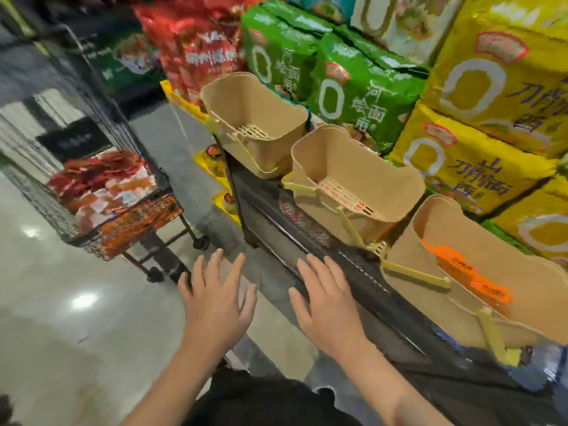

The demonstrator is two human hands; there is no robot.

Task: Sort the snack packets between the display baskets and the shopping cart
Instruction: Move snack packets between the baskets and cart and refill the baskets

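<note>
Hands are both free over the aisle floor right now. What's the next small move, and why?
Probably reach the right hand to the nearest basket for the orange packets. Both hands are open and hold nothing; the left hand hovers beside it. The two farther baskets look empty, while the cart on the left already holds packets.

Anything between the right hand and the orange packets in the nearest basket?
Nothing visible. The right hand hovers open over the dark shelf edge; the orange packets lie in the nearest basket, open on top. Only its near wall sits between.
</note>
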